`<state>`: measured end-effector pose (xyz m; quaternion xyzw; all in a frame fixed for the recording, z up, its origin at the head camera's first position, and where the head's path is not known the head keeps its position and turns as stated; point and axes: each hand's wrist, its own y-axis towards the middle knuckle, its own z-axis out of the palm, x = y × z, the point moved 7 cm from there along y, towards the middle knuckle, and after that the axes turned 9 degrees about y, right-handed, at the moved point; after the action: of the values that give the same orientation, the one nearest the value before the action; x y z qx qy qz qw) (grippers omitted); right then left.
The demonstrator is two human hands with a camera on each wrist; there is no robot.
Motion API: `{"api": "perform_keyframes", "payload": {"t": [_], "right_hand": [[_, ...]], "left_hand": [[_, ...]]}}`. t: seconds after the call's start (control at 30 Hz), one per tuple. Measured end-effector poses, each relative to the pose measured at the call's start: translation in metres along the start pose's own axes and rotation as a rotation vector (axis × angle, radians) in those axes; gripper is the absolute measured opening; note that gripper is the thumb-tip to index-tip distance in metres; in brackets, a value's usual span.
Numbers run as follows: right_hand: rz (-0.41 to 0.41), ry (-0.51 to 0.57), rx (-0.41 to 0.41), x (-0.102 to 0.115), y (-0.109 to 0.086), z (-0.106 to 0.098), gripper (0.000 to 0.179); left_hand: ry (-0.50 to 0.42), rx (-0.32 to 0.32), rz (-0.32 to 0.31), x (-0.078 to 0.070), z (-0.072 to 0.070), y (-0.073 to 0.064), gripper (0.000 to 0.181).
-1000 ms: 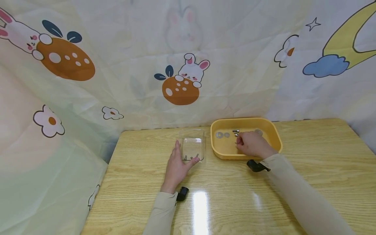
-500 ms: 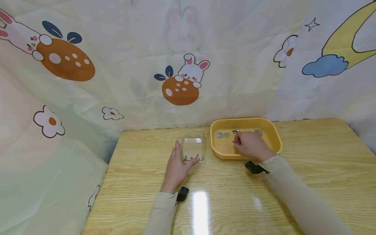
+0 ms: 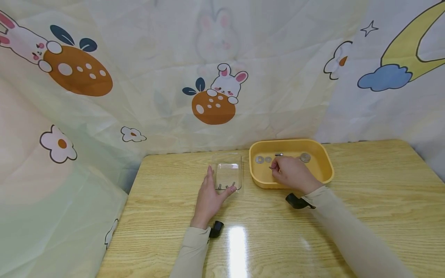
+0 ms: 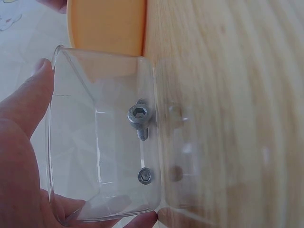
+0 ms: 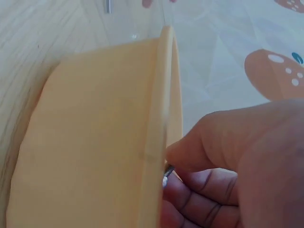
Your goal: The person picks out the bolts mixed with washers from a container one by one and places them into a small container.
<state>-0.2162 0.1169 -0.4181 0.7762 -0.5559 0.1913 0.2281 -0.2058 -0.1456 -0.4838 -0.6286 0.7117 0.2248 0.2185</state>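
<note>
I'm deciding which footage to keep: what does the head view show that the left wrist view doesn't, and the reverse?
Only the head view: the flat round metal pieces and loose bolt in the yellow tray, and the small metal part pinched by the right hand.

Only the left wrist view: hex sockets in the bolt heads.

Both: the clear box holding bolts, the left hand touching it, the tray and wooden table.

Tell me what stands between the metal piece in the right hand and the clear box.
The left wall of the yellow tray, then the right wall of the clear box; nothing else visible.
</note>
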Motion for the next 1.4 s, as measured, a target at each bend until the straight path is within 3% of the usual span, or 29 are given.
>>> {"api": "perform_keyframes", "payload": {"t": [0.73, 1.4], "right_hand": [[-0.081, 0.066, -0.117, 0.040, -0.003, 0.017, 0.005], [-0.143, 0.122, -0.165, 0.070, -0.002, 0.042, 0.006]], "left_hand": [[-0.004, -0.003, -0.007, -0.001, -0.002, -0.001, 0.118], [0.002, 0.003, 0.001, 0.000, -0.001, 0.000, 0.119]]}}
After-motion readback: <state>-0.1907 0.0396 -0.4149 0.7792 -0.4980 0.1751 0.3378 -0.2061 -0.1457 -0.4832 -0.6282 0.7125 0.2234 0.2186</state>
